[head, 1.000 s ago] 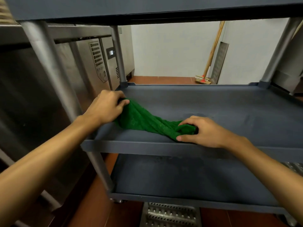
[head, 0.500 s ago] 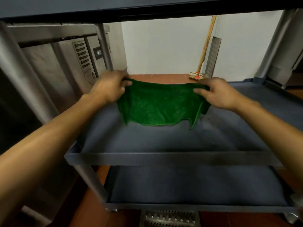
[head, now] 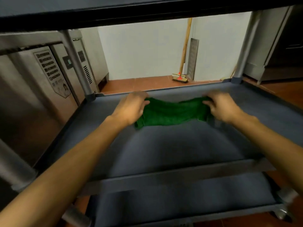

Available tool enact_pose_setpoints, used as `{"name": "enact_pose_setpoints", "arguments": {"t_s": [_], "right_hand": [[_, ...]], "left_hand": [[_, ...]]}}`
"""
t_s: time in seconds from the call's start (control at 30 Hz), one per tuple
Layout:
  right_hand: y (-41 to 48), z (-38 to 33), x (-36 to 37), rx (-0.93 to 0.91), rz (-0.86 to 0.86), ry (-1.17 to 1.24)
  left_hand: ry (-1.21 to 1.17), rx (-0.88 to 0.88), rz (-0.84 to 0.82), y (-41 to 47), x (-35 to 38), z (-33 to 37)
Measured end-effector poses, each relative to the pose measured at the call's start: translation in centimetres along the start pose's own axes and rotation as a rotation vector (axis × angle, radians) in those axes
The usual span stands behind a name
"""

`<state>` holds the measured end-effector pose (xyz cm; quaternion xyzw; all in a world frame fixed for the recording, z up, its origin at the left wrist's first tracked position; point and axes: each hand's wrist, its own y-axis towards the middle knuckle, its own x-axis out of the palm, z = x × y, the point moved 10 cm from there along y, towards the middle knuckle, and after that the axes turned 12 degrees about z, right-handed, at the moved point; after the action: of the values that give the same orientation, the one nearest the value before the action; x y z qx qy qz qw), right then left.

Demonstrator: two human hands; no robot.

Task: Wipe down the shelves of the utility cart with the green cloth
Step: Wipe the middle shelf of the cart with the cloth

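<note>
Over on the far left there's a stainless steel fridge unit (head: pixel 49 82) sitting right next to the utility cart (head: pixel 180 174), with a label plate on its door that's too blurry to read. Moving in, the left hand (head: pixel 131 108) is reaching deep over the middle shelf (head: pixel 172 149), fingers curled down and pinching the left end of the green cloth (head: pixel 170 114). The cloth is stretching between both hands near the back edge of that shelf, sagging a bit in the middle, with its lower edge lying on the grey surface. The right hand (head: pixel 223 107) is gripping the other end, fingers closed over the fabric. Behind all that a broom (head: pixel 182 69) is leaning on the white wall, brush head on the red tile floor. The bottom shelf (head: pixel 180 202) is showing underneath, nearer the camera.
</note>
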<state>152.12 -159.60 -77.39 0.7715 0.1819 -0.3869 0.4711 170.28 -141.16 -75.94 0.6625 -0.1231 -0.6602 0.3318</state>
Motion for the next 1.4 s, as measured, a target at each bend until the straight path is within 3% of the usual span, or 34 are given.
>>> {"name": "enact_pose_setpoints", "arguments": {"t_s": [0.13, 0.33, 1.4], "right_hand": [[-3.6, 1.0, 3.3, 0.006, -0.255, 0.055], [-4.6, 0.9, 3.1, 0.014, -0.247, 0.010], [-12.5, -2.9, -2.2, -0.010, -0.269, -0.002]], "left_hand": [[-0.039, 0.027, -0.218, -3.4, 4.5, 0.4], [-0.148, -0.056, -0.196, -5.4, 4.5, -0.7], [-0.134, -0.100, -0.252, -12.6, -0.6, 3.0]]}}
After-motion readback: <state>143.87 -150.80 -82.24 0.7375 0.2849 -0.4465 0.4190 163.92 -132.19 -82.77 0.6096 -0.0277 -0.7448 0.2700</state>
